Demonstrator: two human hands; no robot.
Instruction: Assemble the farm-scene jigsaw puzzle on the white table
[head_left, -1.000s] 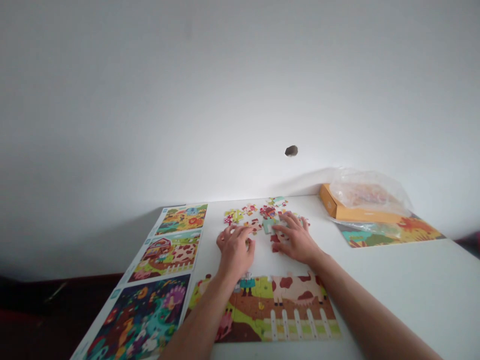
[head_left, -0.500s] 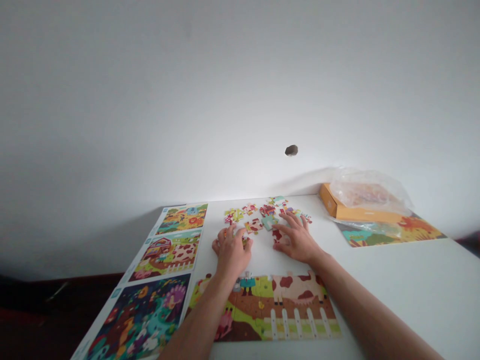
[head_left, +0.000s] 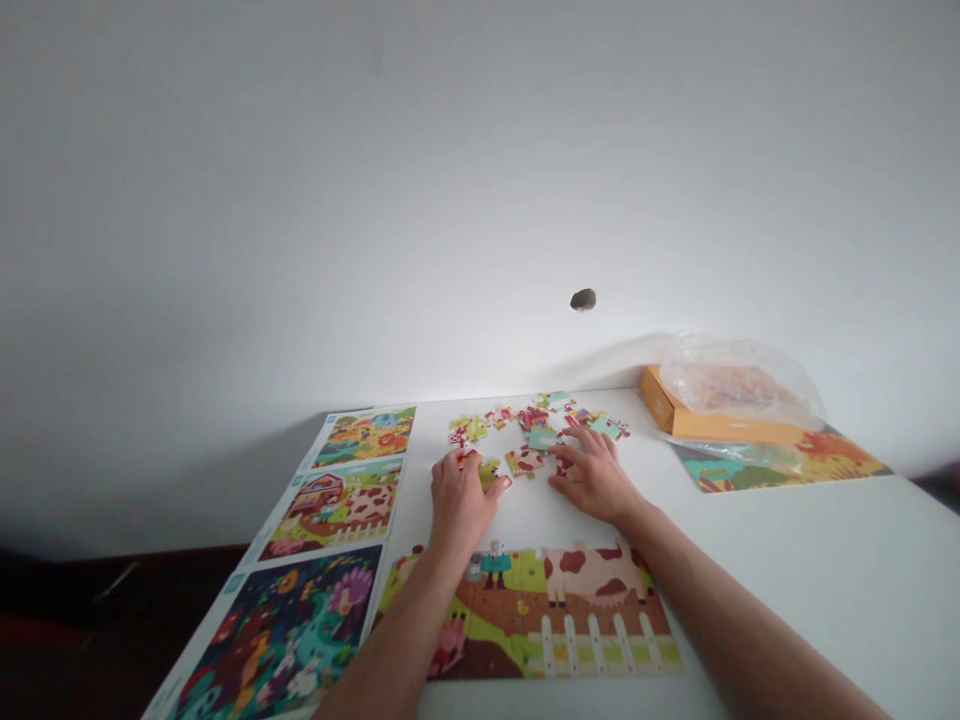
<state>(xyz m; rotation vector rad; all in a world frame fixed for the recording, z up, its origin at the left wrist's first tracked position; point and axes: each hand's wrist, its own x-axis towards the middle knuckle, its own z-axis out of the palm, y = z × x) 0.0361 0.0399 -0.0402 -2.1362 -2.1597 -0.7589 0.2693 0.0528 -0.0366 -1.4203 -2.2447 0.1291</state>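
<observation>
My left hand [head_left: 463,495] rests on the white table with fingers apart, over loose puzzle pieces; a green piece [head_left: 489,471] shows between its thumb and fingers. To the right, my right hand [head_left: 596,475] is spread, its fingertips on or beside a red-and-cream piece [head_left: 565,467], partly hidden. A cow-patterned piece [head_left: 526,461] lies between the hands. Behind them are more loose pieces, among them a pale teal one [head_left: 541,438]. Nearer me lies a joined puzzle section [head_left: 592,610] with a cow, a white fence and a pig, partly covered by my left forearm.
Three printed pictures [head_left: 341,508] line the table's left edge. At the back right, an orange box [head_left: 720,428] with a clear plastic bag [head_left: 780,375] sits partly over a colourful picture sheet [head_left: 840,465]. A wall with a hole [head_left: 583,300] stands behind the table.
The cow-patterned piece between my hands has shifted right and slightly towards me. My left fingers have drawn a little closer together; my right hand has moved only slightly.
</observation>
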